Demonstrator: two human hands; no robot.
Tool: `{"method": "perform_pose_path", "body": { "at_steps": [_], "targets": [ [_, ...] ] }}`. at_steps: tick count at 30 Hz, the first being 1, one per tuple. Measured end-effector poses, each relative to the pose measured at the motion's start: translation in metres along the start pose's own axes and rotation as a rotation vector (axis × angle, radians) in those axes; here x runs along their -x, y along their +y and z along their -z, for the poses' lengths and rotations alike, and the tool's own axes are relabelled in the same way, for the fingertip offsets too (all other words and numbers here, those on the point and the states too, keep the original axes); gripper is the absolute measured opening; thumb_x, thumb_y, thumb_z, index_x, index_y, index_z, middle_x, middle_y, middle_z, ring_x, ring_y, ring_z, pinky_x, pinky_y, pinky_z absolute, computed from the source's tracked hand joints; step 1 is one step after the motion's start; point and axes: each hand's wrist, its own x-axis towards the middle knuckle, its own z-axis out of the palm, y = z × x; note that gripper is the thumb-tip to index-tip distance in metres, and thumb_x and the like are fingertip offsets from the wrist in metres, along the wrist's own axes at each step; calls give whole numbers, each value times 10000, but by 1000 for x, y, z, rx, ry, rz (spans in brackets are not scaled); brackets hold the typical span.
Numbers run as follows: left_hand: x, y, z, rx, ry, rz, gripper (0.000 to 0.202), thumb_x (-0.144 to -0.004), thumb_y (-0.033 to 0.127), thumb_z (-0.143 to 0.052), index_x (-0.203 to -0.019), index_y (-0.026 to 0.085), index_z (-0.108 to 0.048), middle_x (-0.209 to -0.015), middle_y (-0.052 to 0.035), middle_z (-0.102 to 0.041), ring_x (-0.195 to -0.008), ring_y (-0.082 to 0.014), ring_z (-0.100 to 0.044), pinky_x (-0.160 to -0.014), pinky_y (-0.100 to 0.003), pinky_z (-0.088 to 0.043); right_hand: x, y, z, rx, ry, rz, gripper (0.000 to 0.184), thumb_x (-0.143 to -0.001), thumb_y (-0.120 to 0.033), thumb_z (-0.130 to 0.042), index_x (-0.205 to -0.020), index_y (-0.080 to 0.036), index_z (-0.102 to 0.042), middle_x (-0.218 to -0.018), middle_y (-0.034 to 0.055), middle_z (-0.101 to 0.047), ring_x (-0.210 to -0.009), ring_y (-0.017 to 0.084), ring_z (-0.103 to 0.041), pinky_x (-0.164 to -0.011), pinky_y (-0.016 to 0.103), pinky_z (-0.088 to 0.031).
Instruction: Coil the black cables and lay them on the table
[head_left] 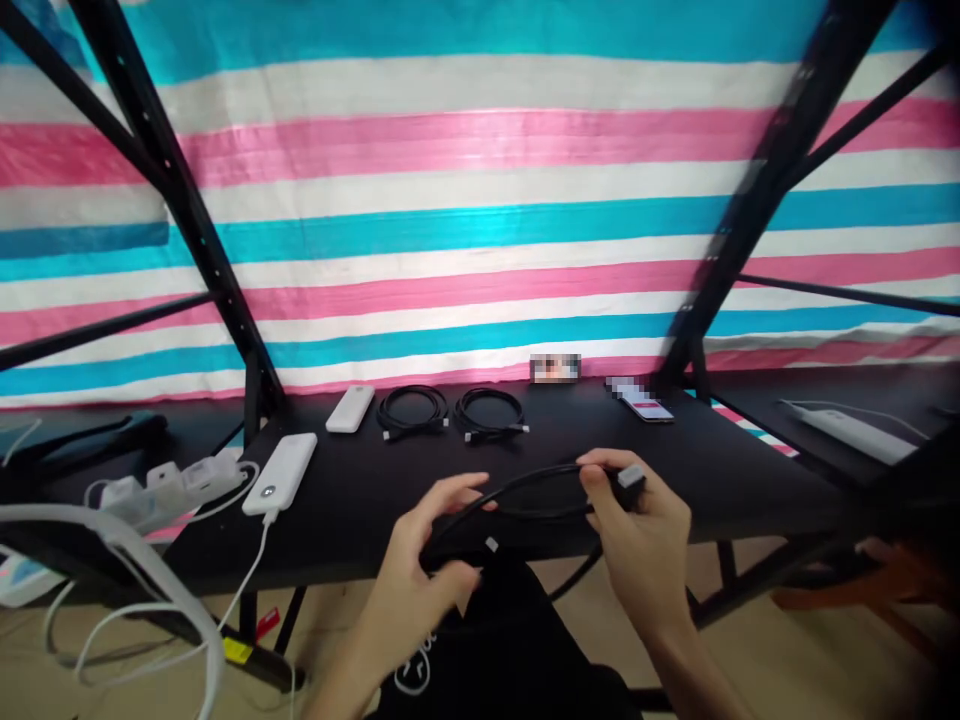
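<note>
A black cable (536, 474) is bent into a loose coil between my two hands, above the front edge of the black shelf (345, 530). My right hand (637, 535) pinches the coil between thumb and fingers, and a light-coloured plug (631, 476) sticks out beside its knuckles. The coil's other side runs through the palm of my left hand (431, 560), loosely held with thumb and fingers curved apart. Another pale plug (491, 544) shows just below the coil. A length of cable hangs down near my right wrist.
Two coiled black cables (412, 410) (491, 412) lie at the back beside a white power bank (350, 409). Another white power bank (281, 473), with a white cord, lies left. A phone (646, 405) rests back right. Plugs fill a power strip (169, 490). Black metal posts (187, 220) flank the shelf.
</note>
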Motion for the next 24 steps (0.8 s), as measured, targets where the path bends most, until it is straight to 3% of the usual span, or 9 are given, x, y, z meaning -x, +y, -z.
{"method": "perform_pose_path", "body": {
  "at_steps": [2,6,9,12,15,18,22,24],
  "targets": [
    [-3,5,-8,-100,-12,94,567,-736,457,-681,-1254,289,-523,-1200,-68,-601,-1126,-274,-535,-995,-396,-382,-2,9,3,-73,-2,-90,210,-789,-370,-637,-704,-178,-643,-588,2,-564,-480,117,-494,-415,224,-368],
    [-17,1,-24,-201,-37,139,393,-778,316,-648,-1167,300,-595,-1084,-40,-649,-1040,-228,-567,-944,-366,-410,-5,25,18,-177,-74,-139,248,-762,-417,-658,-697,-178,-647,-601,11,-560,-434,90,-435,-357,206,-290],
    [-32,-4,-33,-235,-34,108,93,-779,299,-626,-781,228,-686,-777,-30,-664,-880,-212,-574,-790,-305,-452,-12,37,29,-208,-160,-162,235,-745,-421,-671,-735,-186,-661,-615,4,-554,-408,70,-391,-340,199,-254],
    [-49,-11,-40,-189,85,134,295,-783,336,-606,-540,188,-525,-546,5,-513,-642,-150,-505,-596,-245,-414,-26,56,33,-242,-299,-237,260,-751,-427,-662,-867,-194,-674,-673,2,-578,-375,47,-350,-330,198,-244],
    [-69,-21,-41,-55,243,183,341,-792,380,-596,-555,186,-447,-468,55,-406,-464,-82,-376,-470,-207,-326,-46,83,31,-269,-422,-310,315,-784,-447,-620,-972,-197,-658,-747,11,-606,-350,32,-343,-333,203,-270],
    [-89,-30,-33,8,389,197,332,-791,376,-610,-584,195,-424,-389,97,-323,-376,-58,-296,-423,-195,-287,-69,121,23,-225,-428,-316,326,-782,-460,-619,-943,-180,-655,-763,15,-599,-372,43,-409,-359,209,-317],
    [-118,-32,-17,-57,401,100,341,-792,339,-623,-561,190,-421,-394,98,-333,-354,-43,-271,-382,-185,-239,-103,173,0,-129,-442,-299,406,-761,-485,-626,-1015,-168,-620,-781,41,-618,-508,131,-572,-434,245,-429],
    [-134,-31,-12,-132,381,41,261,-780,307,-639,-590,183,-509,-428,84,-405,-377,-46,-333,-401,-179,-283,-120,184,-16,-64,-441,-233,455,-770,-481,-615,-1108,-177,-590,-894,80,-650,-757,208,-652,-660,332,-522]
  ]
}}
